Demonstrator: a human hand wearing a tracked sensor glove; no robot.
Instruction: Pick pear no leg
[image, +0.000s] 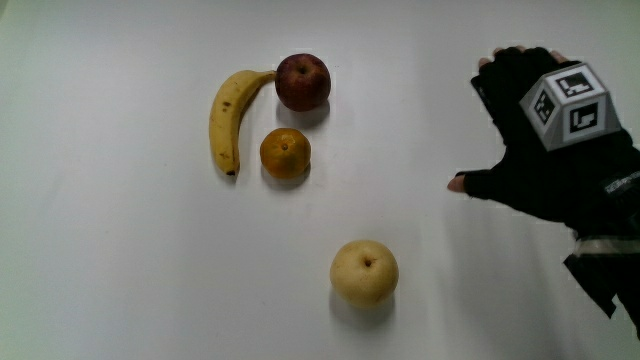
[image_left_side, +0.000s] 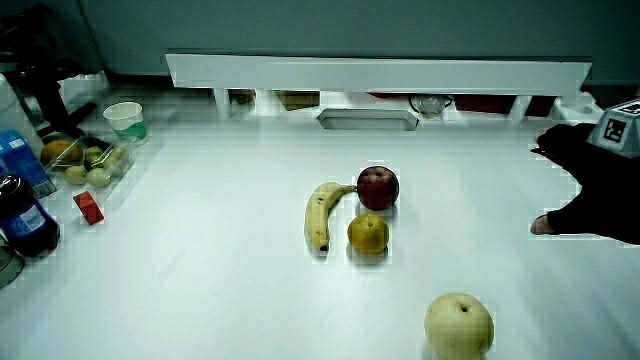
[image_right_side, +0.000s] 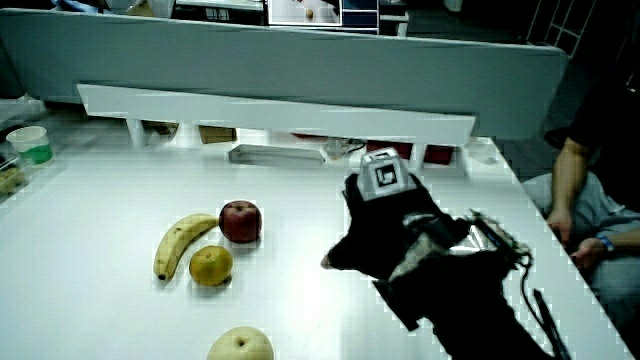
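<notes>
The desk (image: 120, 280) carries four fruits, and the task is not yet begun. The hand (image: 545, 140) hovers well apart from the pear (image: 364, 271), fingers relaxed and spread, holding nothing. The pear lies alone, nearer to the person than the orange (image: 285, 154).

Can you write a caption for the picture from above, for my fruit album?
Gloved hand hovers open beside a pear, with banana, apple and orange grouped farther away.

White tabletop (image: 120, 280), bearing pear (image: 364, 271), orange (image: 285, 153), banana (image: 230, 118) and apple (image: 302, 81), the last three clustered.
</notes>
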